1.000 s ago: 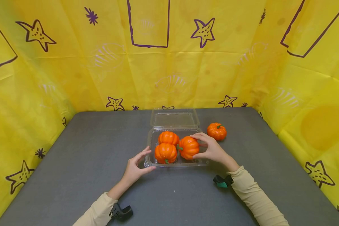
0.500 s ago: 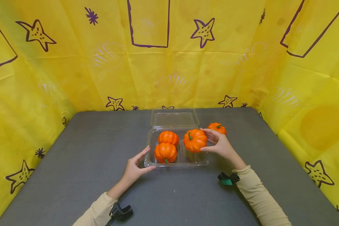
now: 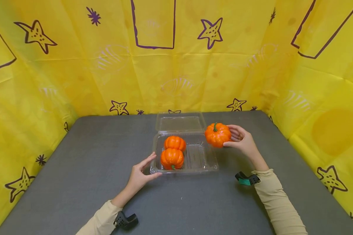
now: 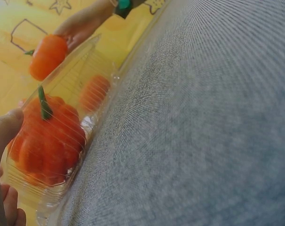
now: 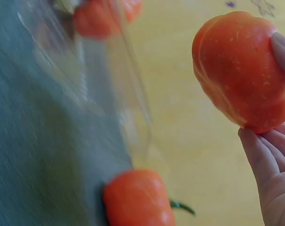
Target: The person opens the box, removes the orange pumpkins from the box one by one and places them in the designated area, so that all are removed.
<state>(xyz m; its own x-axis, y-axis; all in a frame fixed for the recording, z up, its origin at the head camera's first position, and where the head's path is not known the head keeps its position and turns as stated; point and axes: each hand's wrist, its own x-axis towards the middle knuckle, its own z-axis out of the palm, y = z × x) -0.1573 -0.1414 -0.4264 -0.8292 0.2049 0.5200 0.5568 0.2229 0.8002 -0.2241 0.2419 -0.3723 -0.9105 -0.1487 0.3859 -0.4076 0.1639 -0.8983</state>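
Note:
My right hand (image 3: 243,142) grips a small orange pumpkin (image 3: 218,135) with a green stem, held up past the right edge of a clear plastic clamshell container (image 3: 198,169). Thumb and fingertips touch its sides in the right wrist view. Two more pumpkins (image 3: 172,159) sit one behind the other in the container's left half. At the front left corner, my left hand (image 3: 139,174) rests against the container, thumb in front and fingers along the side, loosely extended. Another pumpkin (image 5: 138,197) stands on the table beside the container in the right wrist view; the held one hides it in the head view.
The container's lid (image 3: 180,122) lies folded back behind it. A dark grey table (image 3: 106,147) spreads around, and a yellow patterned cloth (image 3: 176,71) hangs at the back and both sides. Black camera mounts (image 3: 126,220) sit at the wrists.
My right hand has lifted a pumpkin from the container's right half and carried it up and to the right, past the rim. The left hand has stayed at its corner.

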